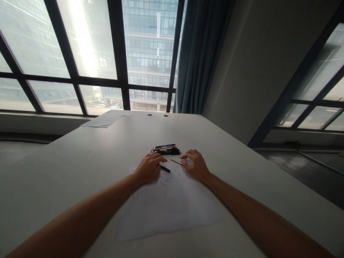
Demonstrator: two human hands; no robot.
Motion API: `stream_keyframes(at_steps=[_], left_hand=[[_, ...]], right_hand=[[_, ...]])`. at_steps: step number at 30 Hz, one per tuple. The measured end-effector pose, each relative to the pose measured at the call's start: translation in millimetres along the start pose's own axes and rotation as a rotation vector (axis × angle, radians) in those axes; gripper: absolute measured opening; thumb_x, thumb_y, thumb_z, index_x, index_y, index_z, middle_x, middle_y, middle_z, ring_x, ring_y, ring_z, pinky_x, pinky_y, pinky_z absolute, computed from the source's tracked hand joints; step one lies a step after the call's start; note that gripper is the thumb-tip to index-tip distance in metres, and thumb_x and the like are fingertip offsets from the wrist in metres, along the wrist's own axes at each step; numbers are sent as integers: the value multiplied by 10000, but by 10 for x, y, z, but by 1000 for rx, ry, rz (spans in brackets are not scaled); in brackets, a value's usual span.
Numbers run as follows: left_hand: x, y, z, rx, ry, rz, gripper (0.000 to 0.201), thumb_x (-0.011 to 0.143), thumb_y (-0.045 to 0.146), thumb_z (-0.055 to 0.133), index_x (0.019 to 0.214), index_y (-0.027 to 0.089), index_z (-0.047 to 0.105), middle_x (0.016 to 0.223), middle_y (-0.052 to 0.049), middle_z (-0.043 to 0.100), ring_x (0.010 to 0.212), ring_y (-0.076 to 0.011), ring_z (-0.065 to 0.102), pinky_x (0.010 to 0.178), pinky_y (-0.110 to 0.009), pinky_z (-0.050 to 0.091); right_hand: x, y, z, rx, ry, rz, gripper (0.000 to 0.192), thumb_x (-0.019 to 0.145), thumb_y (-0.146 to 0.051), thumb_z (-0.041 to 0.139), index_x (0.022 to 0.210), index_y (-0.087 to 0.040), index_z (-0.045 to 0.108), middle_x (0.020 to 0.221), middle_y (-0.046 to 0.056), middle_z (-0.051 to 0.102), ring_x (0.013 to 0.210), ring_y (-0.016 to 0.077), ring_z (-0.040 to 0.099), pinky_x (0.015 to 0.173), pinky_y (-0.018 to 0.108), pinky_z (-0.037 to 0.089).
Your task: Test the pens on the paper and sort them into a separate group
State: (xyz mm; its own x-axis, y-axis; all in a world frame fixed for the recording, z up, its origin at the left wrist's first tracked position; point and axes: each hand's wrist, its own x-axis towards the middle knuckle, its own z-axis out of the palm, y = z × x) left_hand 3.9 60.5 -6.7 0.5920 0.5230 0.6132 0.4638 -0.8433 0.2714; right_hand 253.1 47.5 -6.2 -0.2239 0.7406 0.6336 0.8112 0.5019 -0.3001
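A sheet of white paper point(172, 211) with scribbled marks near its far end lies on the table under both hands. My left hand point(149, 167) rests at its far left, fingers curled around one end of a short dark pen barrel point(166, 169) that pokes out to the right. Across from it, my right hand point(195, 165) has its thumb and forefinger bent towards each other. A thin dark rod like a pen refill point(176, 162) runs from the thumb towards the left; the grip on it is small and hard to make out. Just beyond the hands lies a pile of pens point(166, 149), mostly black, with blue and reddish ones.
The white table point(88, 172) stretches towards the windows. More paper point(103, 120) lies at its far left corner, and two round dark discs point(158, 115) sit by the far edge. A blue-grey curtain point(199, 57) hangs behind, beside a grey wall point(247, 71).
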Motion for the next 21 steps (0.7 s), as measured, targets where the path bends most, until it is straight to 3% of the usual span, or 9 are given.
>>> stream_keyframes(at_steps=[6, 15, 17, 21], left_hand=[[-6, 10, 17, 41, -83, 33, 334, 740, 117, 490, 988, 207, 696, 1002, -54, 682, 960, -221, 597, 919, -407, 457], [8, 23, 8, 66, -125, 33, 133, 869, 261, 582, 929, 233, 698, 1012, -33, 681, 973, -209, 595, 915, -384, 438], [13, 27, 4, 75, -81, 56, 139, 903, 251, 538, 951, 219, 665, 1009, -44, 682, 975, -209, 602, 911, -383, 445], [17, 28, 6, 119, 148, 32, 148, 951, 238, 451, 1010, 195, 580, 977, -67, 691, 924, -206, 637, 861, -369, 488]], right_hand=[[-8, -92, -18, -168, -160, -24, 92, 778, -201, 605, 759, -196, 695, 855, 60, 658, 881, 222, 548, 799, 361, 386], [-9, -102, -11, -162, -209, -54, 81, 786, -151, 604, 741, -193, 655, 835, 52, 644, 860, 210, 550, 792, 350, 389], [-10, -104, -7, -148, -194, -65, 77, 796, -139, 584, 755, -188, 627, 842, 53, 635, 858, 210, 544, 786, 348, 385], [-15, -90, 1, -80, -37, -32, 118, 880, -165, 461, 830, -188, 566, 806, 52, 615, 774, 199, 528, 761, 340, 390]])
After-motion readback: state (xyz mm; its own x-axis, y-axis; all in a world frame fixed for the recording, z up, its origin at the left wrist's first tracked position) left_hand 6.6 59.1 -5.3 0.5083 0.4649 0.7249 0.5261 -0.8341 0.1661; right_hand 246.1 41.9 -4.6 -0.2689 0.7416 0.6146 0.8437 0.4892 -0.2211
